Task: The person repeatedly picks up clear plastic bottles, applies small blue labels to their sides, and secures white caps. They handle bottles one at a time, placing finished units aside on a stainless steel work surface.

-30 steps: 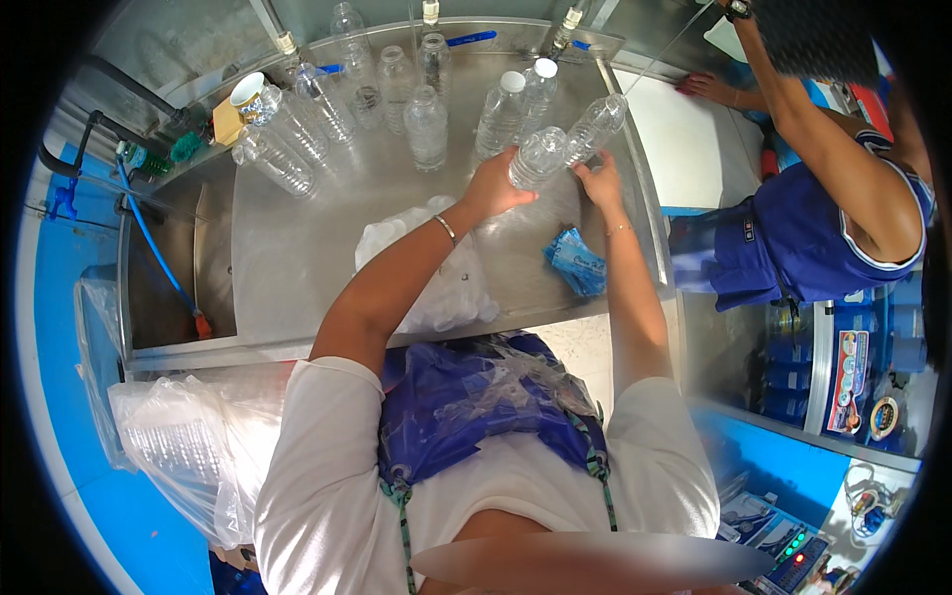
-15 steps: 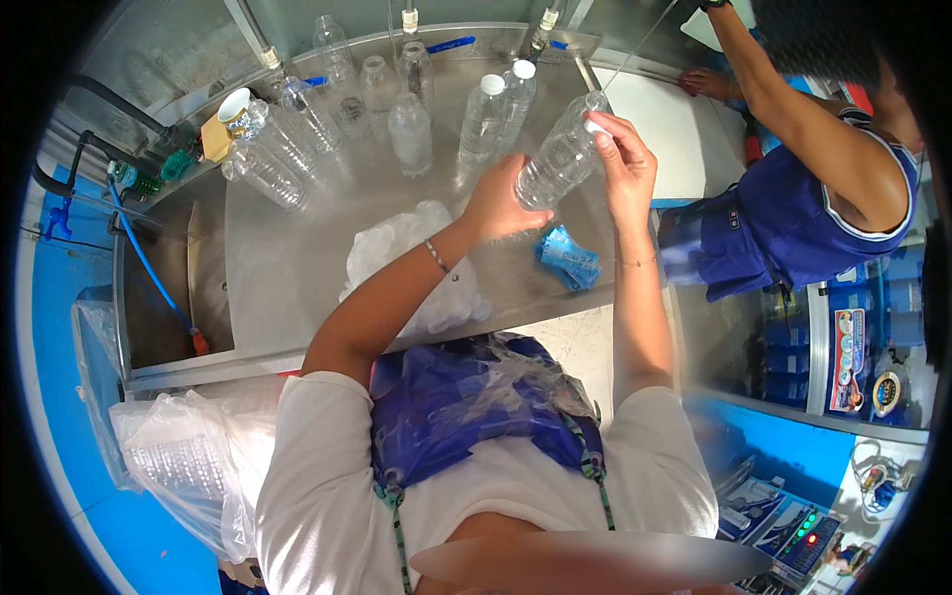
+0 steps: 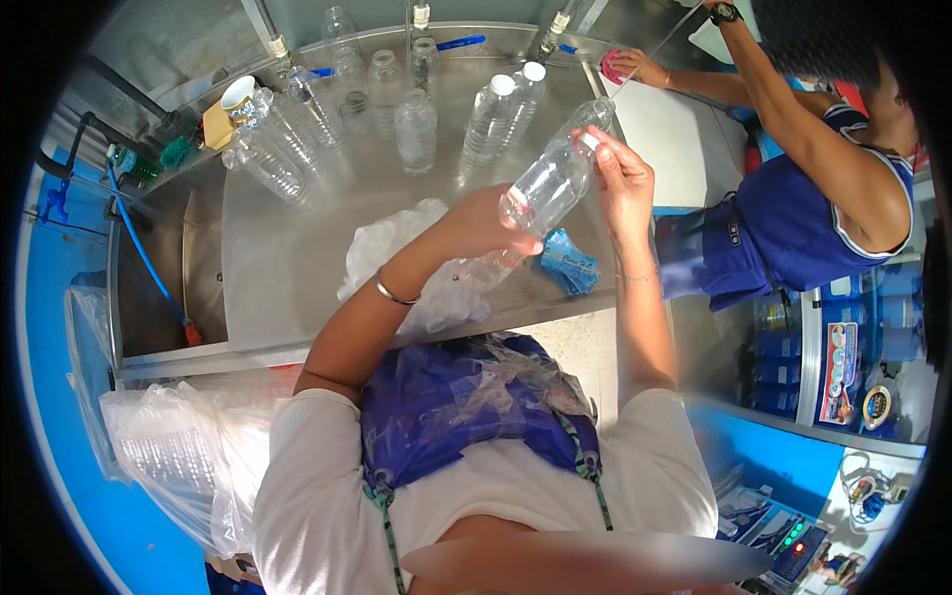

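My left hand (image 3: 496,220) is wrapped round the lower part of a clear plastic bottle (image 3: 543,188), which tilts up to the right over the steel counter. My right hand (image 3: 623,180) pinches a white cap (image 3: 589,142) at the bottle's upper end; I cannot tell whether it is seated. Just beyond, a clear bottle neck (image 3: 599,111) shows, partly hidden. Under my left wrist lies a crumpled whitish plastic bag (image 3: 382,248), with a clear bottle shape by it. Beside my hands lies a bundle of blue printed plastic film (image 3: 567,264).
Two white-capped bottles (image 3: 486,124) and several uncapped ones (image 3: 416,134) stand along the back. A paper cup (image 3: 238,99) is at the far left, above a sink (image 3: 164,288) with a blue hose. At right, a co-worker in a blue apron (image 3: 773,228) holds a pink cloth (image 3: 617,65).
The held bottle and my left hand have shifted slightly nearer and left; the right hand stays at the cap. The co-worker's hand with the cloth has moved left along the white surface.
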`<state>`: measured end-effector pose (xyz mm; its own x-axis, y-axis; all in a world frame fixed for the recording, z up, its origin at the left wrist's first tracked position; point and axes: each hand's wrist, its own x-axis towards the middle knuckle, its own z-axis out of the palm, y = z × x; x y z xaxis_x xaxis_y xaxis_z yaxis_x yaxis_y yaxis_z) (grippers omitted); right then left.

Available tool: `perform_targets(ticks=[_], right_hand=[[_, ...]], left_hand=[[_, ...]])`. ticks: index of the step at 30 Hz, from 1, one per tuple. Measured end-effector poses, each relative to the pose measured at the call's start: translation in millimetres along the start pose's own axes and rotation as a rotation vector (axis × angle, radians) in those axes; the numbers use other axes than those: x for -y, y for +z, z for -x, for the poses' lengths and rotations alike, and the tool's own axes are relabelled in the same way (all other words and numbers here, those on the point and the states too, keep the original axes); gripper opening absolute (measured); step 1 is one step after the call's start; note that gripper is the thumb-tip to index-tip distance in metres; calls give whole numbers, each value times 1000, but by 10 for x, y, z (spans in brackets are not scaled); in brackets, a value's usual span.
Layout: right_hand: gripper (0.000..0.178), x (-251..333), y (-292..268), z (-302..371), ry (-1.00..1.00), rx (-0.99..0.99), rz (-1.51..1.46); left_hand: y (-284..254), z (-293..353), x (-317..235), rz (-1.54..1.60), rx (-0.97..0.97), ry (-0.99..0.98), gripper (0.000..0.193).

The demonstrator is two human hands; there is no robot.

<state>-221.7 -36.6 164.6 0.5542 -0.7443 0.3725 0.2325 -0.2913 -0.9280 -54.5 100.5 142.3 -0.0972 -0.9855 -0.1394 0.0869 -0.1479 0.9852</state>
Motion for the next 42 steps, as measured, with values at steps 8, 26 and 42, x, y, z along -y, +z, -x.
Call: perform_targets(ticks=[8, 26, 42], right_hand=[[34, 476, -197, -132, -559, 336, 537], [29, 225, -474, -88, -123, 284, 819], [31, -1198, -780, 1212, -25, 75, 889]], left_hand=[[-104, 184, -191, 181, 503, -121, 61], [121, -262, 155, -602, -116, 191, 72], [-33, -1150, 1052, -765, -382, 165, 75]])
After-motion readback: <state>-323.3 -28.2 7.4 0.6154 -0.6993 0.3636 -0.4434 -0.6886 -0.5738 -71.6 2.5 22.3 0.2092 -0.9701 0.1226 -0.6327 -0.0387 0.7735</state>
